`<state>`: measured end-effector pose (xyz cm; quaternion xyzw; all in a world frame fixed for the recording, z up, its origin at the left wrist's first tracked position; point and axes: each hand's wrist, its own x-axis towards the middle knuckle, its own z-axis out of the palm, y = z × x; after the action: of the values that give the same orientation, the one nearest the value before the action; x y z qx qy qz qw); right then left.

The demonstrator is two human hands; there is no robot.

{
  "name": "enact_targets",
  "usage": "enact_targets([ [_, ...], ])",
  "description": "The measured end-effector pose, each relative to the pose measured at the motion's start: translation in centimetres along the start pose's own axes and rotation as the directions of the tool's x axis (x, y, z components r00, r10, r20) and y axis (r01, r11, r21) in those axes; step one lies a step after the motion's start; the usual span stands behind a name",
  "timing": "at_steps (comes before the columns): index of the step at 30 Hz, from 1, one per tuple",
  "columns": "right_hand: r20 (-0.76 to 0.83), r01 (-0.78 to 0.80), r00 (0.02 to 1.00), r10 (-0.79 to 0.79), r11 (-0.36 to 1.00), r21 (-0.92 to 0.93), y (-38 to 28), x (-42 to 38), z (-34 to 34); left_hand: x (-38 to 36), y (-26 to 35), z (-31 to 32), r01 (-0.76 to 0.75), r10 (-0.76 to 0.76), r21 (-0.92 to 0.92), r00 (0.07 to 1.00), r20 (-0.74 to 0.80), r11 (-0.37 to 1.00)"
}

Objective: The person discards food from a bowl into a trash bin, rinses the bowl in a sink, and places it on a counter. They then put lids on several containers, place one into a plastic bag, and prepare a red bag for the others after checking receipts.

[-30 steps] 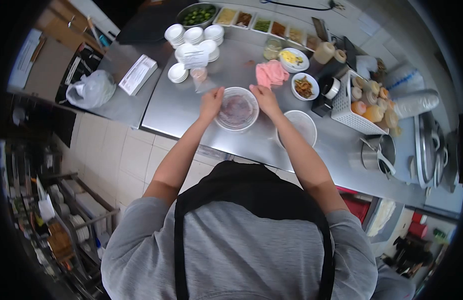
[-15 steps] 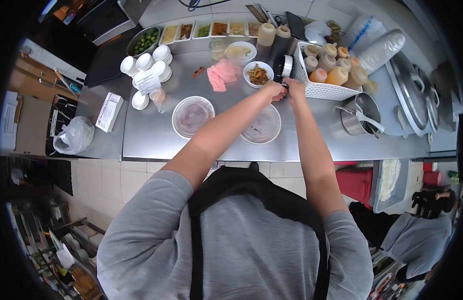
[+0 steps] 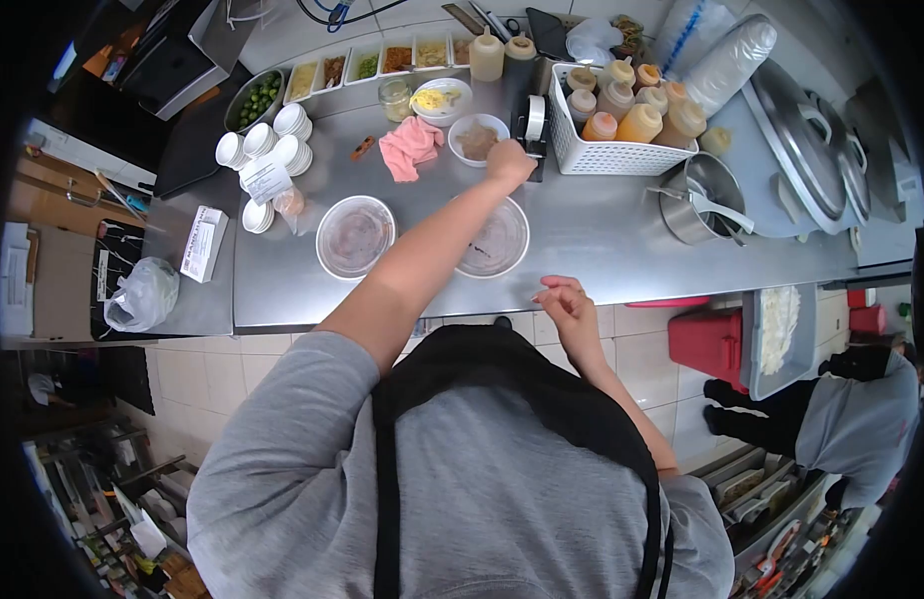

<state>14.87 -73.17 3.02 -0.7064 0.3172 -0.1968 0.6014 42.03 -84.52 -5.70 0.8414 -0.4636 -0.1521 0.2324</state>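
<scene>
My left hand (image 3: pixel 512 167) reaches across the counter to the front end of a black tape dispenser (image 3: pixel 535 135) with a white roll. Its fingers are closed there, and what they grip is hidden. Beside that hand stands a white bowl (image 3: pixel 474 146), its contents pale under a shiny, see-through surface. Below my left forearm sits a round clear-topped container (image 3: pixel 497 245), partly covered by the arm. A similar container (image 3: pixel 354 240) is to its left. My right hand (image 3: pixel 572 311) hovers at the counter's front edge, fingers half bent and apart, with nothing visible in them.
A white basket (image 3: pixel 621 160) of squeeze bottles stands right of the dispenser, with a metal pot (image 3: pixel 696 205) beyond. A pink cloth (image 3: pixel 410 148), a bowl of yellow food (image 3: pixel 442 103) and stacked white cups (image 3: pixel 292 155) lie to the left. Another person (image 3: pixel 856 429) stands at lower right.
My right hand has left the dispenser and come back toward me to the counter edge. My left hand stays by the dispenser. Glare now hides the brown food in the near bowl.
</scene>
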Motion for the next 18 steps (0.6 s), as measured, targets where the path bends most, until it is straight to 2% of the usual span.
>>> enact_targets([
  [1, -0.009, 0.012, 1.0, -0.013, 0.998, -0.055, -0.2, 0.3, -0.3, -0.3, 0.4, -0.1, 0.018, 0.01, 0.192, 0.989, -0.145, 0.981],
  [2, -0.008, 0.014, 1.0, -0.014, 0.999, -0.053, -0.3, 0.4, -0.5, -0.8, 0.5, -0.4, 0.022, 0.006, 0.195, 0.989, -0.146, 0.981],
  [3, -0.001, 0.017, 1.0, -0.017, 0.999, -0.051, -0.4, 0.5, -0.6, -1.6, 0.9, -1.2, 0.051, -0.003, 0.222, 0.977, -0.212, 0.974],
  [5, -0.007, -0.035, 0.999, 0.036, 0.995, 0.095, -0.5, 0.8, -0.7, -2.2, 0.4, -2.8, 0.086, -0.012, 0.251, 0.959, -0.282, 0.964],
  [6, 0.002, -0.038, 0.999, 0.038, 0.995, 0.096, -0.3, 0.8, -0.8, -2.7, -1.0, -3.7, -0.018, -0.037, -0.193, 0.959, -0.28, 0.981],
  [7, 0.055, -0.061, 0.997, 0.057, 0.995, 0.076, 0.0, 0.9, -0.9, -3.2, -2.6, -4.7, -0.119, -0.059, -0.596, 0.961, -0.271, 0.794],
  [9, 0.109, -0.081, 0.991, 0.075, 0.995, 0.06, 1.2, 1.6, -0.5, -7.0, -3.4, -9.0, 0.144, -0.288, -0.863, 0.958, -0.001, 0.485],
  [10, 0.177, -0.144, 0.975, 0.135, 0.989, 0.039, 2.3, 2.3, -0.2, -8.1, -4.9, -9.0, 0.148, -0.294, -0.862, 0.956, -0.001, 0.485],
  [12, 0.25, -0.199, 0.949, 0.191, 0.98, 0.01, 5.2, 4.1, 0.7, -9.6, -7.5, -8.0, 0.351, -0.473, -0.823, 0.874, 0.115, 0.448],
  [13, 0.281, -0.15, 0.943, 0.177, 0.982, -0.115, 6.9, 5.3, 1.1, -10.1, -8.2, -7.1, 0.349, -0.479, -0.824, 0.871, 0.109, 0.446],
  [14, 0.312, -0.092, 0.936, 0.165, 0.967, -0.236, 7.7, 6.4, 1.5, -10.5, -8.9, -6.2, 0.358, -0.405, -0.861, 0.892, 0.201, 0.361],
  [15, 0.319, -0.088, 0.934, 0.163, 0.967, -0.237, 7.5, 7.3, 1.6, -10.8, -9.1, -5.9, 0.374, -0.319, -0.887, 0.905, 0.283, 0.272],
  [16, 0.318, 0.033, 0.946, 0.06, 0.96, -0.278, 7.3, 8.2, 1.8, -10.7, -9.2, -5.6, 0.371, -0.325, -0.889, 0.904, 0.279, 0.269],
  [17, 0.321, 0.149, 0.946, -0.042, 0.937, -0.315, 7.1, 9.1, 2.1, -10.5, -9.3, -5.3, 0.503, -0.3, -0.801, 0.858, 0.417, 0.324],
  [18, 0.389, 0.102, 0.92, 0.053, 0.924, -0.369, 6.6, 10.1, 2.1, -10.3, -9.6, -4.9, 0.616, -0.282, -0.69, 0.788, 0.548, 0.38],
])
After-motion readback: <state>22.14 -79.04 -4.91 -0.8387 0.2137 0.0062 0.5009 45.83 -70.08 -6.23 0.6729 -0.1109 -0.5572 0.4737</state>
